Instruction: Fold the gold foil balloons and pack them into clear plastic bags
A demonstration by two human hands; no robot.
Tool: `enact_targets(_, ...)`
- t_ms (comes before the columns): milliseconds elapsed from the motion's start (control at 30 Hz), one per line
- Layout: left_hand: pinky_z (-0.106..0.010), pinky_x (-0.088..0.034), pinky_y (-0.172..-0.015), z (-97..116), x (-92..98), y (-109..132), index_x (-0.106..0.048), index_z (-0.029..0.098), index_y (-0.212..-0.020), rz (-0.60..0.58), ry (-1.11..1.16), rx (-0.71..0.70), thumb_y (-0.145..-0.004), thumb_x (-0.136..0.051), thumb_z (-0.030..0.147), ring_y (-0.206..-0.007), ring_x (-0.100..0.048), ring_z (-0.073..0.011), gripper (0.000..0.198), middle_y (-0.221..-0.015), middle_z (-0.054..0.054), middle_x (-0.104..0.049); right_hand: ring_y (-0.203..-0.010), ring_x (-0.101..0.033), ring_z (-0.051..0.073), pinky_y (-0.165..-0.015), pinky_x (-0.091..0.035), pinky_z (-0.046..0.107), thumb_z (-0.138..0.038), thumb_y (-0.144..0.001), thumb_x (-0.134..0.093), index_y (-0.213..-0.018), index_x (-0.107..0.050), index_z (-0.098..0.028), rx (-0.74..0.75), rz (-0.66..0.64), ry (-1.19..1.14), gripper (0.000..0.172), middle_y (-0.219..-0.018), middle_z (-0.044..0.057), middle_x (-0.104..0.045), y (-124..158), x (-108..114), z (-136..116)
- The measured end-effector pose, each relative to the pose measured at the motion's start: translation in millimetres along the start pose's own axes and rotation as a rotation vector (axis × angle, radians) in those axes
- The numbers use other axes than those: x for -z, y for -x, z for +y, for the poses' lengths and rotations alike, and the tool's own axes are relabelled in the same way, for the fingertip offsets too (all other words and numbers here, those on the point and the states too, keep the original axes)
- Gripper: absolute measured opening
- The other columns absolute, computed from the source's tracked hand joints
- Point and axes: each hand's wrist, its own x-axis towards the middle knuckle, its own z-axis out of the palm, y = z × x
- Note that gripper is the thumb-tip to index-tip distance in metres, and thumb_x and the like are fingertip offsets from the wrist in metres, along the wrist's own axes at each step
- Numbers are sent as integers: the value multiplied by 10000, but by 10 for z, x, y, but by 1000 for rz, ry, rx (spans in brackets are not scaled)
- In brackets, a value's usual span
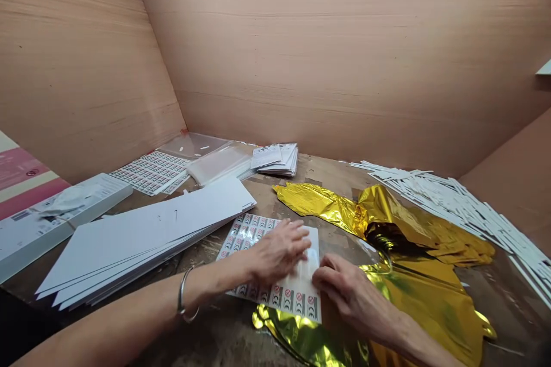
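Note:
A sheet of small printed labels (269,292) lies on the wooden work surface (241,327), with a glossy white patch near its right end. My left hand (278,252) rests flat across the sheet, a thin metal bangle (185,298) on its wrist. My right hand (348,292) sits at the sheet's right edge with curled fingers, and I cannot tell whether they pinch it. Crumpled gold foil (430,298) lies just beyond and beneath that hand. A stack of white boards (142,241) lies to the left of the sheet.
Wooden walls rise behind the surface. At the back stand more label sheets (150,172), clear plastic bags (219,163) and white leaflets (278,159). A heap of white strips (456,200) lies at the right. A white box (55,218) sits at the left edge.

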Motion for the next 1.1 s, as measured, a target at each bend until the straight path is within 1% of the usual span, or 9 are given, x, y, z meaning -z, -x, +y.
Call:
enact_targets(67,-398,-205,-964,52,-72,142,-495,170,-1053,-43,-19,-48,-867,-376,350,-1132,-358,-238,286,-1145,-90,-496,-713,-484,141,-632,-375,253,-189,-838,-371,-770,-591,-195,-37,39,-27,230,-785,37,-519,-50,8,70)
enact_targets(133,-446,-157,-979,-25,-140,179,-448,165,-1130,-39,-71,-11,-860,-363,423,-1188,-304,-262,384,-1235,-113,-431,-713,-484,138,-645,-374,252,-197,-843,-372,-785,-599,-187,-63,99,-45,235,-775,36,-513,-139,50,129)
enact_targets(233,-497,-135,-973,-252,-177,95,-429,169,-1159,-33,-160,84,-847,-359,469,-1240,-224,-297,438,-1311,-134,-347,-721,-480,139,-652,-370,249,-204,-842,-382,-775,-606,-185,-62,149,-35,235,-758,31,-500,-282,80,171)
enact_targets(333,-514,-142,-971,-399,-149,-8,-391,174,-1202,-43,-222,185,-855,-373,422,-1256,-196,-307,427,-1337,-143,-313,-735,-474,145,-656,-369,253,-201,-836,-392,-816,-609,-187,-54,158,14,218,-779,35,-493,-375,20,210)
enact_targets(467,-457,-185,-991,-333,-162,-26,-342,145,-1250,-17,-170,246,-883,-323,335,-1259,-211,-279,414,-1329,-141,-336,-742,-464,146,-662,-371,257,-182,-838,-367,-876,-599,-189,-66,182,67,235,-805,43,-478,-434,-94,311)
enact_targets(567,-431,-180,-1011,-248,-246,21,-318,122,-1272,-37,-90,202,-875,-292,438,-1264,-207,-263,508,-1339,-135,-327,-732,-456,143,-660,-370,255,-185,-839,-370,-862,-599,-202,-52,172,54,231,-786,34,-471,-465,-128,366)
enact_targets(700,-452,-123,-1026,-256,-336,75,-271,102,-1304,-70,-43,177,-823,-265,581,-1279,-158,-269,679,-1372,-149,-262,-754,-459,145,-678,-371,257,-199,-824,-424,-793,-600,-201,-12,153,2,179,-796,30,-488,-515,-129,370)
enact_targets(900,-451,-76,-1032,-276,-313,94,-225,95,-1329,-72,-14,172,-842,-194,570,-1290,-117,-261,682,-1389,-144,-220,-765,-462,141,-695,-363,250,-166,-812,-445,-683,-563,-174,56,150,-67,176,-755,24,-509,-633,-157,417)
enact_targets(1100,-446,-58,-1036,-280,-338,101,-189,106,-1344,-59,0,177,-838,-195,576,-1292,-106,-255,691,-1392,-141,-209,-726,-420,139,-657,-348,246,-101,-779,-411,-681,-469,-165,63,141,70,131,-779,34,-491,-699,-179,390)
